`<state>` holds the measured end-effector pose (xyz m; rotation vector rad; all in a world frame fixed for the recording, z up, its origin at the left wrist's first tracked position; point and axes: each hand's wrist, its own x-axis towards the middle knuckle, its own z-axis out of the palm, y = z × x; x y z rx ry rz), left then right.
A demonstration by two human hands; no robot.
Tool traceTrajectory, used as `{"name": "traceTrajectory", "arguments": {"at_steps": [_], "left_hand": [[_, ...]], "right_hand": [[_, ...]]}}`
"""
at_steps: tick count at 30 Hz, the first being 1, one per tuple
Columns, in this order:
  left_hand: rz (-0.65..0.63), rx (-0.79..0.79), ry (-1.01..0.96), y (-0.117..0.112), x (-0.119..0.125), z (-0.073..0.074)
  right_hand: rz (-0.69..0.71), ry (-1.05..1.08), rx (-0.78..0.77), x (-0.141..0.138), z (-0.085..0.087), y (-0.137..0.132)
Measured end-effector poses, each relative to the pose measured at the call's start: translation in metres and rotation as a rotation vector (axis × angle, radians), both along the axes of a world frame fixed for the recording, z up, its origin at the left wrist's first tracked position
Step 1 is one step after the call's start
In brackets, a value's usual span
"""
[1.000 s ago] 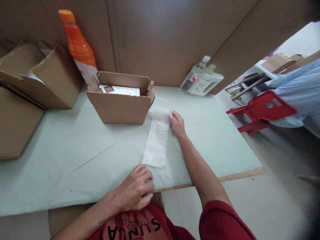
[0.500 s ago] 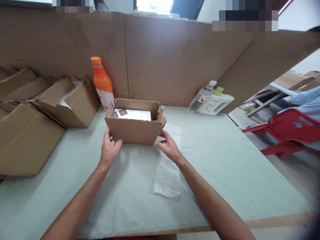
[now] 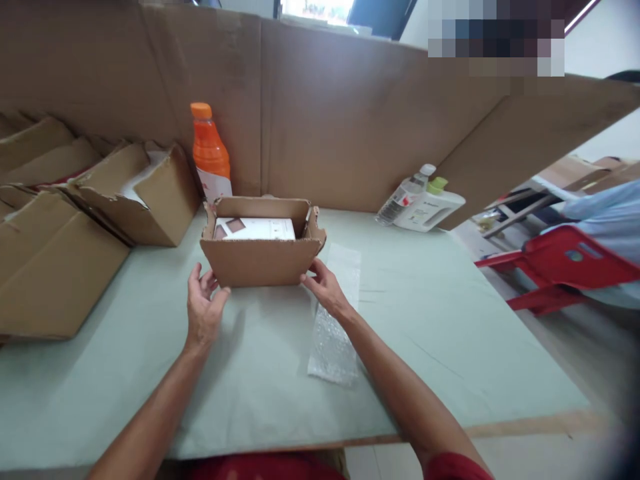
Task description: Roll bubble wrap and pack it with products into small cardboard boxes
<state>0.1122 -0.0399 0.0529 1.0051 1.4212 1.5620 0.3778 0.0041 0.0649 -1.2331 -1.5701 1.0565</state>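
An open cardboard box [image 3: 260, 260] stands on the pale green table [image 3: 430, 313], with a white packet [image 3: 255, 229] lying inside it. My left hand [image 3: 203, 310] is at the box's lower left corner, fingers apart, palm turned toward the box, just short of touching it. My right hand [image 3: 323, 287] rests its fingers against the box's lower right corner. A strip of bubble wrap [image 3: 335, 313] lies flat on the table under my right wrist, reaching from beside the box toward me.
An orange bottle [image 3: 210, 153] stands behind the box. Torn cardboard boxes [image 3: 135, 193] pile up on the left. Two white bottles [image 3: 423, 200] lie at the back right. Cardboard walls [image 3: 340, 113] enclose the table. A red chair [image 3: 565, 263] and another person's pale sleeve are at right.
My view rose from the table edge to the box. Both hands left the bubble wrap and went to the box's front corners; the left hand has since eased slightly off it.
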Motion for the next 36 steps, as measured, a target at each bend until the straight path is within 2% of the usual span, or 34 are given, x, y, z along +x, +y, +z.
{"name": "traceTrajectory", "arguments": {"at_steps": [3, 5, 8, 10, 12, 15, 19, 21, 23, 26, 30, 33, 36], "left_hand": [[-0.01, 0.01, -0.054, -0.004, -0.004, -0.007], [0.002, 0.008, -0.04, -0.015, -0.006, -0.011], [0.039, -0.041, -0.006, -0.028, -0.006, -0.014], [0.033, -0.047, 0.01, -0.028, -0.004, -0.015], [0.015, -0.025, 0.038, -0.022, -0.001, -0.015], [0.023, 0.011, 0.086, -0.008, 0.002, -0.017], [0.053, 0.032, 0.078, 0.004, 0.005, -0.019], [0.033, 0.013, 0.052, 0.003, 0.004, -0.017], [0.015, -0.022, 0.076, -0.004, 0.002, -0.012], [-0.049, -0.094, 0.221, -0.03, -0.004, -0.006], [-0.27, -0.232, 0.428, -0.072, -0.001, -0.003], [-0.434, -0.187, 0.519, -0.091, 0.016, -0.003], [-0.604, -0.016, 0.559, -0.096, 0.038, -0.004]], "right_hand": [[-0.08, -0.059, 0.068, 0.02, -0.002, -0.009], [-0.165, -0.136, 0.105, 0.042, -0.003, -0.025], [-0.256, -0.226, 0.079, 0.073, -0.004, -0.056], [-0.273, -0.263, 0.051, 0.083, -0.004, -0.072], [-0.238, -0.279, 0.046, 0.082, -0.002, -0.08], [-0.13, -0.269, 0.072, 0.058, 0.004, -0.07], [0.064, -0.183, 0.104, 0.018, 0.009, -0.027], [0.122, -0.146, 0.109, 0.012, 0.009, -0.012], [0.105, -0.172, 0.118, 0.02, 0.01, -0.014], [0.075, -0.32, 0.17, 0.052, 0.013, -0.054], [0.221, -0.546, 0.226, 0.087, 0.011, -0.144], [0.178, -0.728, 0.248, 0.082, -0.005, -0.19], [0.001, -0.827, 0.337, 0.066, -0.025, -0.201]]}}
